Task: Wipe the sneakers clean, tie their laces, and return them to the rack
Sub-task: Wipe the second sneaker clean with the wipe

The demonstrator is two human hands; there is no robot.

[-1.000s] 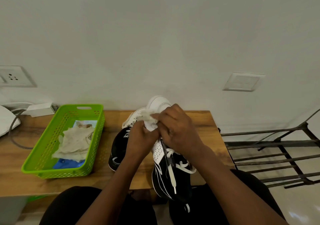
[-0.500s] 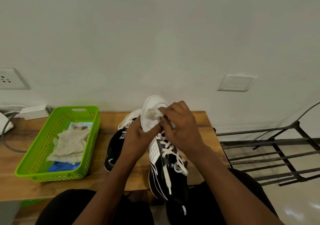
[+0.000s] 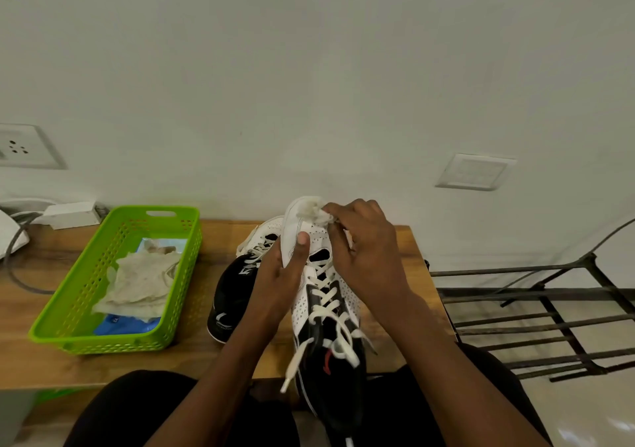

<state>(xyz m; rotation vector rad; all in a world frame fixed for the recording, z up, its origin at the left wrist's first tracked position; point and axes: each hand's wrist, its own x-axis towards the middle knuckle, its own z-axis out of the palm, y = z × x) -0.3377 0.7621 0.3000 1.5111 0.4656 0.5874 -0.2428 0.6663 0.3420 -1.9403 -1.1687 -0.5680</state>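
Observation:
A black-and-white sneaker (image 3: 326, 326) is held up in front of me, toe pointing away, its white laces loose and hanging. My left hand (image 3: 278, 278) grips its left side, thumb pressed on the white toe. My right hand (image 3: 360, 250) pinches a crumpled white wipe (image 3: 314, 211) against the toe tip. The second sneaker (image 3: 237, 285) lies on the wooden table (image 3: 41, 371) just left of the held one, partly hidden by my left hand. The dark metal rack (image 3: 536, 312) stands to the right of the table.
A green plastic basket (image 3: 103, 340) at the left of the table holds used wipes and a blue packet. A white adapter (image 3: 70, 214) and cable lie at the far left by the wall. A wall socket is above it.
The wipe in my right hand has moved up from the sneaker's mid toe to its tip. My left thumb now lies over the toe. The view shifted slightly.

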